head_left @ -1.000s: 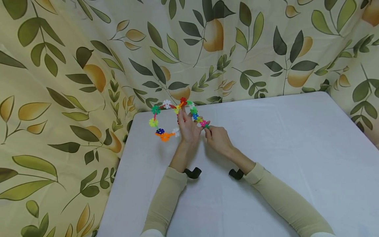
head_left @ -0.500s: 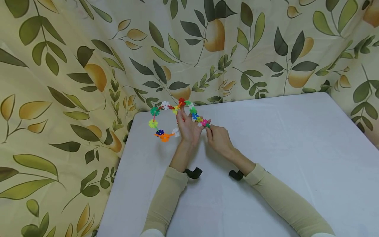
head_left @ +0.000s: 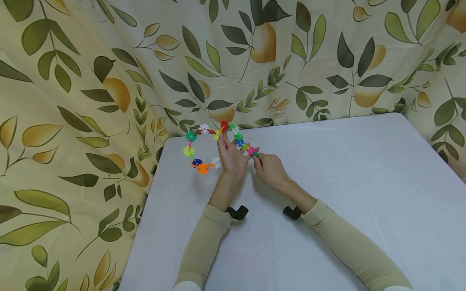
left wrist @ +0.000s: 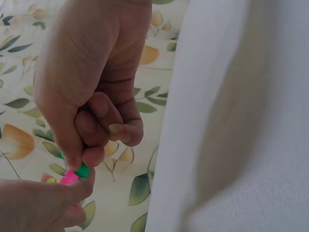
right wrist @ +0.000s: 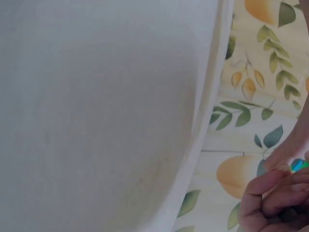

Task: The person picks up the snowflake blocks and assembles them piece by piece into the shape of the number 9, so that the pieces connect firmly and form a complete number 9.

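Note:
A chain of small colourful interlocking flower discs loops above the far left of the table, with an orange disc [head_left: 202,169] at its low point and a red disc [head_left: 224,125] at the top. My left hand [head_left: 233,159] reaches up through the loop's right side, palm showing, and hides part of the chain. In the left wrist view its fingertips pinch a pink disc [left wrist: 69,178] near the chain's end. My right hand [head_left: 270,170] pinches the green end disc [head_left: 256,154] between thumb and curled finger. In the right wrist view the right-hand fingers [right wrist: 270,193] are curled at the corner.
The white-covered table [head_left: 346,182] spreads under both arms. Behind and left of it hangs a leaf-and-fruit patterned curtain [head_left: 233,68]. A black wrist mount [head_left: 238,212] sits at the left wrist, another black mount [head_left: 292,212] at the right.
My right hand and the green end disc have shifted very slightly right. The left hand and the rest of the chain look nearly still.

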The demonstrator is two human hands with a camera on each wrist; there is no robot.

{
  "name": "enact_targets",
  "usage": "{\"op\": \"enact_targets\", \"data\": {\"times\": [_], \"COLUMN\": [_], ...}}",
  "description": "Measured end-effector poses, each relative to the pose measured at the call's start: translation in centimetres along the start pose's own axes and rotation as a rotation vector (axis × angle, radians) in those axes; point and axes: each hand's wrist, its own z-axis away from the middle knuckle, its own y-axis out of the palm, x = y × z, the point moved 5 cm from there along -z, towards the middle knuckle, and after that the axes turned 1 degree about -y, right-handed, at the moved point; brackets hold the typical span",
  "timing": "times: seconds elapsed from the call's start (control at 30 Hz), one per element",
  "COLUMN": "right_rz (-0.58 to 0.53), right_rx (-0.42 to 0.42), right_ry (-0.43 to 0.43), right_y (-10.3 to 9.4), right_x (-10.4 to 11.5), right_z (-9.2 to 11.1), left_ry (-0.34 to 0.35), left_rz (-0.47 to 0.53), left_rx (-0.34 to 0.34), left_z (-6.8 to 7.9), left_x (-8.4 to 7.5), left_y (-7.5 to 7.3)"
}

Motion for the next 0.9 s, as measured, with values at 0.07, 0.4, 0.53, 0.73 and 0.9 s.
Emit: {"op": "enact_targets", "data": {"times": [0.07, 0.4, 0.53, 0.73, 0.9], "right_rz": [-0.016, -0.04, -0.063, -0.078, -0.038], "right_rx": [0.022, 0.039, 0.034, 0.031, 0.007], "right_ry": [0.006, 0.053, 0.071, 0.07, 0.055], "right_y": [-0.1, -0.3, -0.4, -0.2, -0.2], "right_x": [-0.1, -0.3, 0.0, 0.3, 0.7], "right_z": [-0.1, -0.1, 0.0, 0.2, 0.3], "left_ry": [-0.002, -0.005, 0.024, 0.057, 0.074], "left_rz": [-0.006, 0.052, 0.062, 0.115, 0.157], "left_rx": [-0.002, 0.01, 0.042, 0.063, 0.059], "left_z": [0.0, -0.2, -0.2, -0.1, 0.0], "left_x": [0.0, -0.5, -0.9, -0.9, -0.8], "left_y": [0.0, -0.5, -0.6, -0.4, -0.3]}}
